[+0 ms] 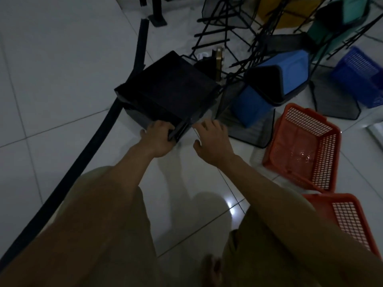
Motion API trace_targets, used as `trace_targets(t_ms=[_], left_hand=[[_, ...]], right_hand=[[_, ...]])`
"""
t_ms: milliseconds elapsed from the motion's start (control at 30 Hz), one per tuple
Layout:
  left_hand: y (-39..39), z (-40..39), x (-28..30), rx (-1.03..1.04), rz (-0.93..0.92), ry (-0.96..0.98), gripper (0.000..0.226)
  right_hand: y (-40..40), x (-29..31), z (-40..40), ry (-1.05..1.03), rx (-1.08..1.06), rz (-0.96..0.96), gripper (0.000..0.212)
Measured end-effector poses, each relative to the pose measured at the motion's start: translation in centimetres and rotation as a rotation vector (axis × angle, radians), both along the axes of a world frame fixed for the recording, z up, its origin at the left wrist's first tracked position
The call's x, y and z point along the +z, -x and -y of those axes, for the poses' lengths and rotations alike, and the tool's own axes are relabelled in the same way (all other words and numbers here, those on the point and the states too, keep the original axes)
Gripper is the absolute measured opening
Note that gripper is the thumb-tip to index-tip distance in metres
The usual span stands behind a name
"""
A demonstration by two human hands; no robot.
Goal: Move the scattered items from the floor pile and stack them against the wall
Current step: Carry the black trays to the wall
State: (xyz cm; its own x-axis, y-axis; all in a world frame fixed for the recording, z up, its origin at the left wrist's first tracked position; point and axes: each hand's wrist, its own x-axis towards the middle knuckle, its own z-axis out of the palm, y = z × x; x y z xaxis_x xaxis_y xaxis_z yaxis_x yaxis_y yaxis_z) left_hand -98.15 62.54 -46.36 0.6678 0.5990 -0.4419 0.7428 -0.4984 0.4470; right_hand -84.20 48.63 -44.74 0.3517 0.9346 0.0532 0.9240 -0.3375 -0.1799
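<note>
A stack of dark flat trays (167, 90) lies on the white tiled floor in dim light. My left hand (158, 139) grips the near corner of the stack, fingers curled round its edge. Just to the right of that corner, my right hand (213, 139) hovers with relaxed fingers and holds nothing. Behind and to the right is the floor pile: black wire racks (232, 27), black mesh trays (248, 125), a blue bin with a black lid (271, 85), a blue basket (358, 75) and an orange basket (304, 146).
A second orange basket (348, 220) sits at the lower right by my leg. A long dark strip (87, 148) runs diagonally across the floor on the left. A dark post base (157, 19) stands at the top. Bare tiles (51, 69) spread out to the left.
</note>
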Motion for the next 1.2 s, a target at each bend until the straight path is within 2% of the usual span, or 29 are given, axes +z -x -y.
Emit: trace_targets(t_ms=[100, 167, 233, 333, 433, 500, 633, 733, 867, 967, 1067, 1133, 1200], left_hand=[[-0.3, 0.1, -0.5, 0.003, -0.019, 0.029, 0.050], [-0.7, -0.2, -0.8, 0.029, 0.000, 0.035, 0.041], [-1.2, -0.4, -1.0, 0.024, 0.007, 0.021, 0.040], [-0.8, -0.7, -1.3, -0.008, -0.003, 0.003, 0.052], [0.5, -1.2, -1.0, -0.034, -0.010, 0.014, 0.054], [1.2, -1.3, -0.8, -0.035, 0.000, 0.012, 0.053], [1.5, -1.6, -0.6, 0.094, -0.004, -0.027, 0.043], [1.0, -1.7, -0.3, 0.239, -0.110, -0.104, 0.034], [-0.2, -1.0, 0.4, 0.299, -0.377, -0.194, 0.062], [-1.2, -0.6, 0.1, 0.229, -0.486, -0.294, 0.074], [-1.8, -0.5, -1.1, 0.106, -0.304, -0.397, 0.060], [-1.9, -0.5, -1.5, 0.060, -0.184, -0.345, 0.054], [-1.6, -0.6, -1.4, 0.121, -0.155, -0.261, 0.056]], right_hand=[[-0.6, -1.4, -1.2, -0.048, -0.006, 0.069, 0.047], [-0.8, -2.1, -2.5, -0.073, -0.064, 0.071, 0.043], [-0.9, -2.0, -4.0, -0.015, -0.076, 0.087, 0.042], [-0.7, -1.7, -5.4, 0.115, -0.014, 0.074, 0.056], [-0.7, -2.9, -5.5, 0.206, 0.005, 0.137, 0.073], [-0.5, -3.1, -5.6, 0.223, -0.016, 0.179, 0.076], [-0.5, -2.4, -5.8, 0.072, -0.064, 0.123, 0.067], [-0.7, -2.3, -5.3, -0.075, -0.079, 0.101, 0.058], [-1.0, -3.1, -4.7, -0.263, -0.123, 0.069, 0.059], [-1.5, -3.3, -4.2, -0.382, -0.112, 0.088, 0.059], [-2.2, -2.9, -3.8, -0.495, -0.086, 0.084, 0.054], [-2.4, -2.8, -3.9, -0.499, -0.065, 0.072, 0.053], [-2.6, -3.2, -4.3, -0.484, -0.043, 0.065, 0.052]])
